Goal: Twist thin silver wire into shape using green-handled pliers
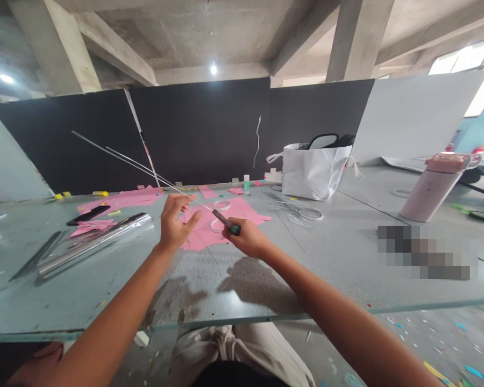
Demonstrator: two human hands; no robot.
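Observation:
My right hand (248, 236) is wrapped round a dark tool with a green part (226, 221), whose tip meets the near end of thin metal wires (145, 171). The wires slant up to the left, in front of the black partition. My left hand (177, 220) is raised beside them with its fingers apart, close under the wires and not closed on them. Beneath both hands lie pink paper sheets (242, 209) with a white ring of tape (221, 205) on top.
On the left lie a silver foil roll (94, 244), a black phone (87, 215) and more pink paper (125, 199). Behind stands a glue stick (246, 184). To the right are loose wires (294, 208), a white bag (310, 172) and a pink bottle (433, 188).

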